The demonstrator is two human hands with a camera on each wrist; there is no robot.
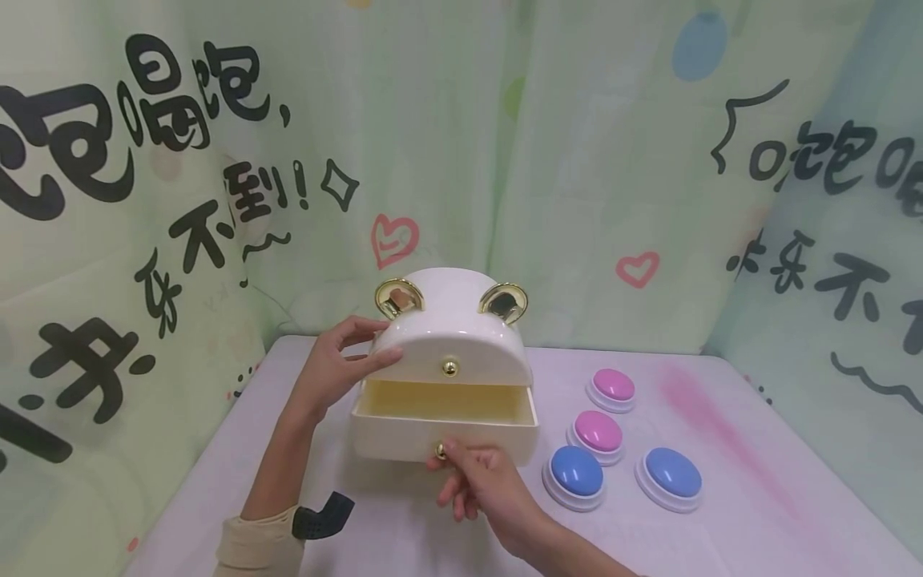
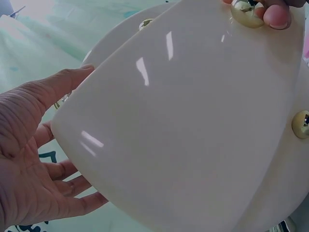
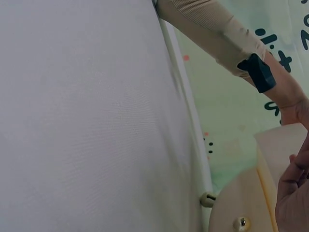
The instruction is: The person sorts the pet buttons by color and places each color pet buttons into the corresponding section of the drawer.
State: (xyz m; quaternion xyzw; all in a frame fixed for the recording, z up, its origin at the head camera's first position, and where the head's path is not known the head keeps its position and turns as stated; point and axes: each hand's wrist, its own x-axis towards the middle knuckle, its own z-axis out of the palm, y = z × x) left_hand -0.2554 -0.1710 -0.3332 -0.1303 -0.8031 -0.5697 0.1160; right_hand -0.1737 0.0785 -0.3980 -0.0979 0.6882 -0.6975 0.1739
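A glossy white cabinet (image 1: pixel 454 300) with two gold ears stands on the table, its rounded upper drawer (image 1: pixel 411 361) closed. Below it the lower drawer (image 1: pixel 404 437) is pulled out, and the part of its inside that shows is bare and cream-coloured. Thumb and fingers of my right hand (image 1: pixel 486 481) pinch the small gold knob (image 1: pixel 441 450) on that drawer's front. With fingers spread and fairly straight, my left hand (image 1: pixel 335 365) rests against the cabinet's left side, thumb toward the front. In the left wrist view the white drawer (image 2: pixel 178 121) fills most of the picture.
To the right of the cabinet stand two pink-topped round buttons (image 1: pixel 614 387) and two blue-topped ones (image 1: pixel 674 474), all on white bases. The white table (image 1: pixel 649 553) ends at a pale green printed curtain (image 1: pixel 461 160) behind and on both sides.
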